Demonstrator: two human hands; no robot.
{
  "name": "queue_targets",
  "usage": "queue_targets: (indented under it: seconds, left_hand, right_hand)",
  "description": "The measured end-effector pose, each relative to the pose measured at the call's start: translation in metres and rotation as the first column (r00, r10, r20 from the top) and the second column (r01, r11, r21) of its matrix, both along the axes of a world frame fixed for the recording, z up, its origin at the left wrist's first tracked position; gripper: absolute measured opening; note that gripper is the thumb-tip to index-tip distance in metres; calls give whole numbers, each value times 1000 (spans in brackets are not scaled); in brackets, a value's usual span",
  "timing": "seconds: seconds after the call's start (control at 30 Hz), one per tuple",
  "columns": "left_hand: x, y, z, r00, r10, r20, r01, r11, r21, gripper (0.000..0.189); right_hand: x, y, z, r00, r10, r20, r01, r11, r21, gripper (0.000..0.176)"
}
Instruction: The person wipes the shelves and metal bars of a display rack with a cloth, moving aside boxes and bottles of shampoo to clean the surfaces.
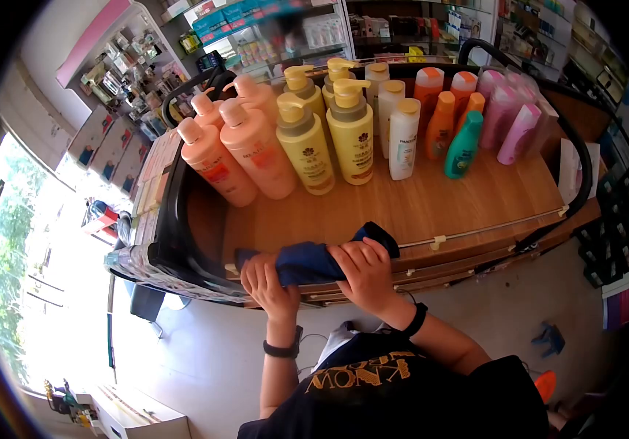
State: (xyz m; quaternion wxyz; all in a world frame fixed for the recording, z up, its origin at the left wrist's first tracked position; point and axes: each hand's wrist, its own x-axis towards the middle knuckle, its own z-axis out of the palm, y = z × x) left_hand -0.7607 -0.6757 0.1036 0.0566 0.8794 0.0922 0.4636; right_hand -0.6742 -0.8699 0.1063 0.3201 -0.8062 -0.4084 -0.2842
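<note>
At the front edge of a wooden display shelf (431, 212), both hands grip a dark blue cloth (303, 265), bunched lengthwise with a black part at its right end. My left hand (267, 285) has its fingers wrapped over the left end. My right hand (364, 271) closes over the cloth nearer the black end. Behind them stand peach pump bottles (263, 157), yellow pump bottles (351, 143) and a white shampoo bottle (403, 143). Further right are orange bottles (440, 126), a green bottle (463, 150) and pink bottles (519, 135).
A black rail (585, 175) curves around the shelf's ends, and a thin rod (468, 235) runs along its front. Stocked wall shelves (420, 29) line the back. Bright windows (7, 263) are at left; a white box (135, 413) sits at lower left.
</note>
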Motion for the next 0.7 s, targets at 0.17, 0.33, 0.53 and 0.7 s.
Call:
queue_targets:
  seconds: [0.17,0.33,0.53,0.7]
  left_hand:
    - [6,-6,7,997,-1,-77,0,1000,-21,47]
    - [16,-33,9,988,-74,-134,72,997,-16,47]
    - [35,-85,11,952,-245,-182,249,968,1,58]
    - [59,-136,19,907,-339,-252,353,936,12,66]
  right_hand:
    - [11,-29,13,998,55,-8,-55,993,-108,68]
    - [19,-64,22,999,-1,-48,-4,994,-107,62]
    - [25,-130,52,991,-115,-68,109,991,-81,57]
    - [35,-168,36,962,-240,-130,242,970,-2,60]
